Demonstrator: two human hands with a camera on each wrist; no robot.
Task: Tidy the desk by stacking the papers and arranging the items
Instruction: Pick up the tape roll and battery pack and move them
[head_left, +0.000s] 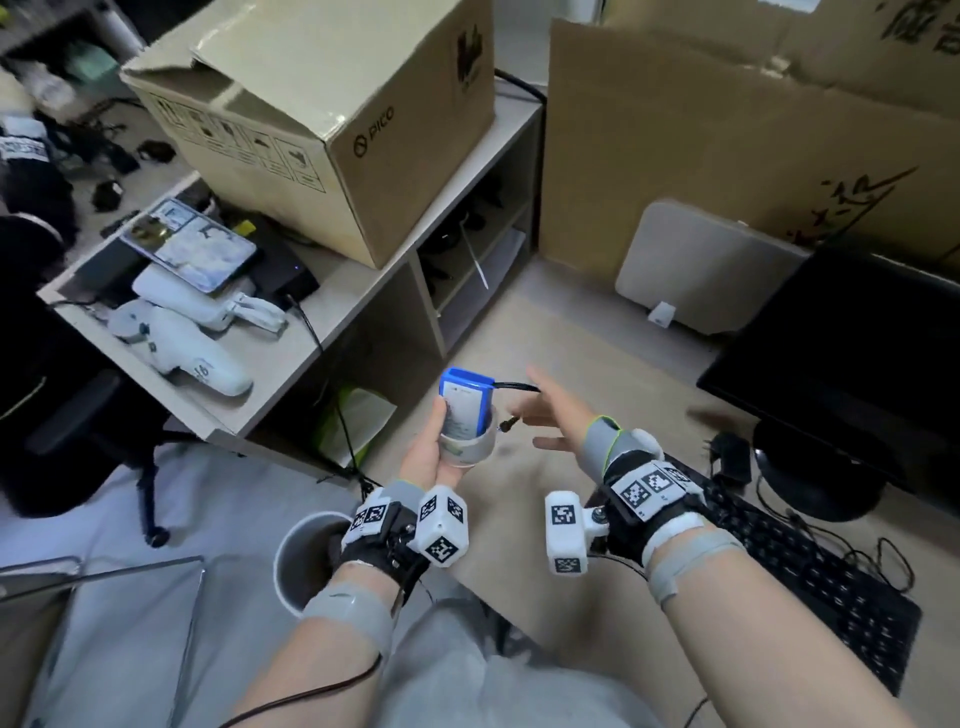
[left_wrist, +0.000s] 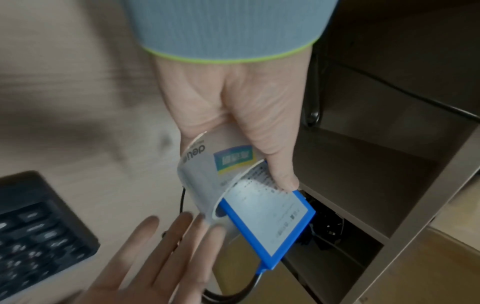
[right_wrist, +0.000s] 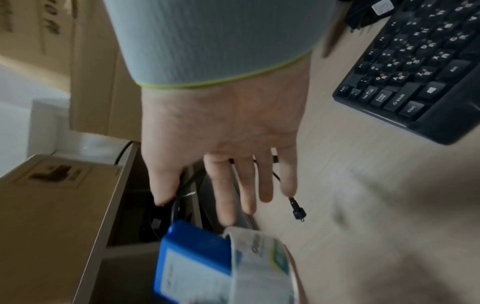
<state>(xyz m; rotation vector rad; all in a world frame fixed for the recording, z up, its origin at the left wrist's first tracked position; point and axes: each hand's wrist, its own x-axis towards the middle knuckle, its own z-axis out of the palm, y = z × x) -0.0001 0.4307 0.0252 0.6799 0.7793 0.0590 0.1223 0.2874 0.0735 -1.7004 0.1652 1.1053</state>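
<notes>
Both hands met at frame centre over the desk (head_left: 597, 332)

Our left hand (head_left: 431, 457) gripped the tape roll (head_left: 467, 447), the blue battery pack (head_left: 462, 402) standing upright through its core; our right hand (head_left: 561, 415) hovered beside it, fingers spread and empty, nearer the dangling cable plug (head_left: 506, 425); keyboard (head_left: 810, 571) lower right

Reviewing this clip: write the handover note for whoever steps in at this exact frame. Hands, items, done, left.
Left hand: grips the tape roll, with the blue battery pack standing in its core.
Right hand: open, fingers spread, holding nothing, just right of the pack; the pack's black cable and plug dangle near it.
Done: pack tucked into the roll.
Left: set roll and pack down somewhere tidy, tame the cable. Keyboard and adapter lie on the desk with loose cords. No papers are visible.
</notes>
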